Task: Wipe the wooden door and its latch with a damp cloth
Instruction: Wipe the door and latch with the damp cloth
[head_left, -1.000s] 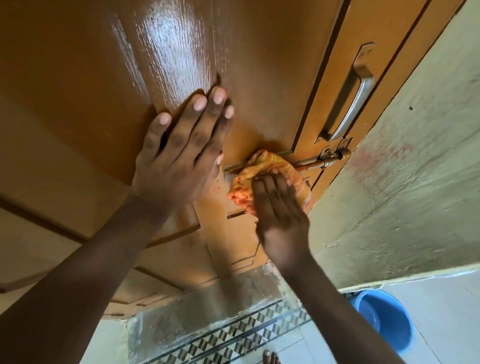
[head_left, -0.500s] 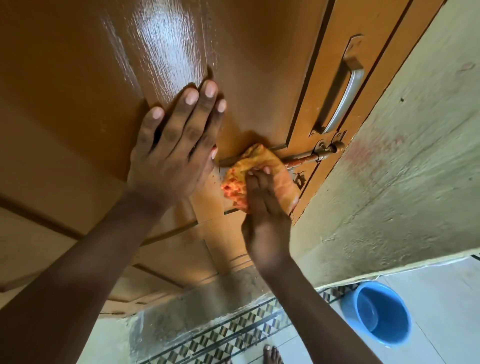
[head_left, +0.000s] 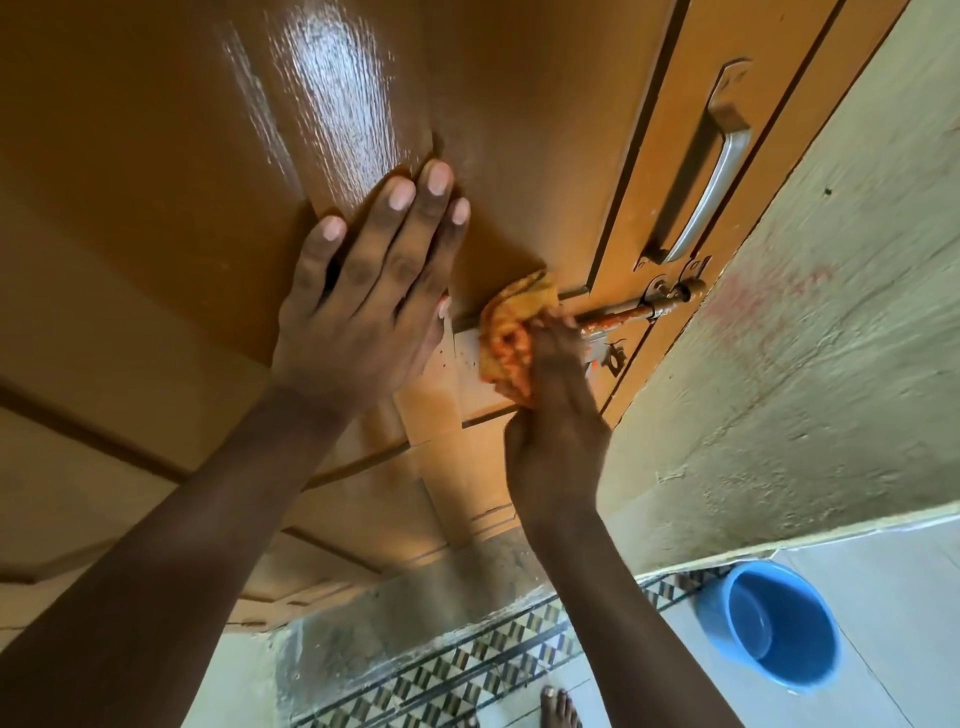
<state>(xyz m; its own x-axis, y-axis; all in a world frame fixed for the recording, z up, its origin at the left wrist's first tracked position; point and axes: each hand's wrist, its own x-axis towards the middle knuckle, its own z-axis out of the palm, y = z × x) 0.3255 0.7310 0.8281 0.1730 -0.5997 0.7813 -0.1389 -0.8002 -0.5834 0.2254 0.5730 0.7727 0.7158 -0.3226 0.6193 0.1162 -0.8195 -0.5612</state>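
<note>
Judging from the wet sheen high on the glossy brown wooden door (head_left: 337, 93), we take the upper panel as already wiped, and we are now on the rusty sliding bolt latch (head_left: 631, 310); the grey metal pull handle (head_left: 711, 176) and lower panels look left to do. Our right hand (head_left: 550, 415) is closed around the bunched orange damp cloth (head_left: 511, 332), pressing it against the latch's inner end. Our left hand (head_left: 363, 291) lies flat and spread on the door just beside the cloth, holding nothing.
</note>
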